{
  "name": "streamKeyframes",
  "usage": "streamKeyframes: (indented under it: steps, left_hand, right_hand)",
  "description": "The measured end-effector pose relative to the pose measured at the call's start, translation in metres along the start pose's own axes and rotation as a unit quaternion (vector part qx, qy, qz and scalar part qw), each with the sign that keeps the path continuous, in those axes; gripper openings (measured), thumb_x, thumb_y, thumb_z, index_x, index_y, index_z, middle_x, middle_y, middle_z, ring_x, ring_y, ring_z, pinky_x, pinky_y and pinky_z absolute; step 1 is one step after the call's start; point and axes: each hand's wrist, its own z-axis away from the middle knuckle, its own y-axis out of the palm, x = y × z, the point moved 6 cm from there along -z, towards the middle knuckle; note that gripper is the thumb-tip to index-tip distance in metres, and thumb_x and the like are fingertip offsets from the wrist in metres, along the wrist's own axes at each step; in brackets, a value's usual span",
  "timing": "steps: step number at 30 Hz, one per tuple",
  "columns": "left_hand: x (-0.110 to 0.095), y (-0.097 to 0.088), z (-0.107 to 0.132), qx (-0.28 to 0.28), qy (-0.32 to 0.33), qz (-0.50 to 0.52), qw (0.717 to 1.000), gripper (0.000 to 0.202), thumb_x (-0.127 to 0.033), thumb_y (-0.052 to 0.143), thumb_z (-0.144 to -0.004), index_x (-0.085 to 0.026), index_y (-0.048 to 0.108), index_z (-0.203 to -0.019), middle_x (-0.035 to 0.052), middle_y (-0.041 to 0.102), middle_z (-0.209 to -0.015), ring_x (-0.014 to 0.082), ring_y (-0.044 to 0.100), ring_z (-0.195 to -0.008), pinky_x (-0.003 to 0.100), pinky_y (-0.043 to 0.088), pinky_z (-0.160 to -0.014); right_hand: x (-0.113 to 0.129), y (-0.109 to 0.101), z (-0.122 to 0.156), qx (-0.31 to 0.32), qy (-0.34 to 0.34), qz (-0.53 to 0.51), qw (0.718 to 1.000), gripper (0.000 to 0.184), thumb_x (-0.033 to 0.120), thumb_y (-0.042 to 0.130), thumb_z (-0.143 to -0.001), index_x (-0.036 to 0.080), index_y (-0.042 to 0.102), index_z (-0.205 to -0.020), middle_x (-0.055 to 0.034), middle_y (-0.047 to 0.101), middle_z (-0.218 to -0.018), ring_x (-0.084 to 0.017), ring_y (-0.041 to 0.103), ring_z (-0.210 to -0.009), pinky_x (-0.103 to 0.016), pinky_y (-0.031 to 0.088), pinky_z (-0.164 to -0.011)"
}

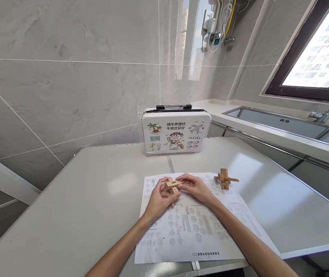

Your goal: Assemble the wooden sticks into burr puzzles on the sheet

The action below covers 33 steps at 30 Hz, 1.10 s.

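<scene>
Over the printed sheet, several notched wooden pieces of an interlocking puzzle (172, 185) are joined in a cross shape between my hands. My left hand (159, 198) grips the puzzle from the left, its thumb along the near side and fingers behind. From the right, my right hand (194, 186) pinches the end of one piece with thumb and forefinger. Beneath both hands lies the instruction sheet (181, 246), white with small line diagrams, upside down to me. Some of the puzzle is hidden by my fingers.
Loose wooden pieces (224, 179), one marked with a letter, lie crossed at the sheet's right edge. A white cartoon-printed case (178, 132) stands at the back of the white table (80, 207). To the right is a counter with a sink (282, 125) and faucet (326, 113).
</scene>
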Motion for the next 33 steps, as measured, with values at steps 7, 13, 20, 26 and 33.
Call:
streamKeyframes:
  steps: [7, 13, 20, 26, 33]
  left_hand:
    - [-0.0008, 0.0015, -0.0014, 0.004, -0.004, -0.009, 1.0, 0.07, -0.039, 0.087, -0.076, -0.022, 0.049, -0.132, 0.0062, 0.07, -0.113, 0.0053, 0.061, -0.051, 0.02, 0.046, -0.045]
    - [-0.0029, 0.0024, -0.001, 0.004, 0.002, -0.008, 1.0, 0.068, -0.04, 0.087, -0.076, -0.023, 0.051, -0.13, 0.004, 0.071, -0.109, 0.006, 0.061, -0.051, 0.02, 0.047, -0.046]
    - [-0.0048, 0.0044, 0.0008, 0.019, -0.009, -0.006, 1.0, 0.066, -0.045, 0.084, -0.079, -0.022, 0.048, -0.129, -0.0013, 0.069, -0.091, 0.0048, 0.053, -0.041, 0.021, 0.044, -0.042]
    - [-0.0059, 0.0058, 0.0005, 0.025, -0.002, -0.007, 1.0, 0.063, -0.044, 0.083, -0.081, -0.022, 0.048, -0.128, -0.0036, 0.067, -0.085, 0.0055, 0.054, -0.042, 0.02, 0.044, -0.043]
    - [-0.0041, 0.0056, -0.0021, 0.03, 0.003, -0.004, 1.0, 0.063, -0.044, 0.083, -0.081, -0.023, 0.047, -0.128, -0.0033, 0.068, -0.086, 0.0055, 0.055, -0.042, 0.02, 0.043, -0.043]
  right_hand:
    - [-0.0041, -0.0018, 0.0002, -0.004, 0.009, 0.006, 1.0, 0.032, 0.043, 0.082, -0.086, 0.026, 0.076, -0.111, -0.0061, 0.077, -0.108, -0.027, 0.072, -0.102, -0.043, 0.055, -0.096]
    - [-0.0018, -0.0021, 0.001, -0.007, 0.012, 0.01, 1.0, 0.034, 0.045, 0.083, -0.085, 0.025, 0.075, -0.111, -0.0056, 0.077, -0.11, -0.026, 0.072, -0.104, -0.042, 0.055, -0.097]
    - [-0.0071, -0.0016, 0.0, -0.005, 0.023, 0.01, 1.0, 0.037, 0.048, 0.083, -0.084, 0.024, 0.075, -0.111, -0.0072, 0.078, -0.114, -0.028, 0.073, -0.107, -0.043, 0.055, -0.1]
    - [-0.0047, -0.0016, 0.0002, -0.002, 0.015, 0.002, 1.0, 0.035, 0.045, 0.082, -0.086, 0.024, 0.075, -0.112, -0.0064, 0.078, -0.111, -0.027, 0.074, -0.105, -0.042, 0.056, -0.098]
    - [-0.0068, -0.002, -0.002, 0.004, 0.008, -0.016, 1.0, 0.033, 0.043, 0.083, -0.085, 0.024, 0.075, -0.11, -0.0062, 0.078, -0.113, -0.027, 0.074, -0.106, -0.041, 0.057, -0.098]
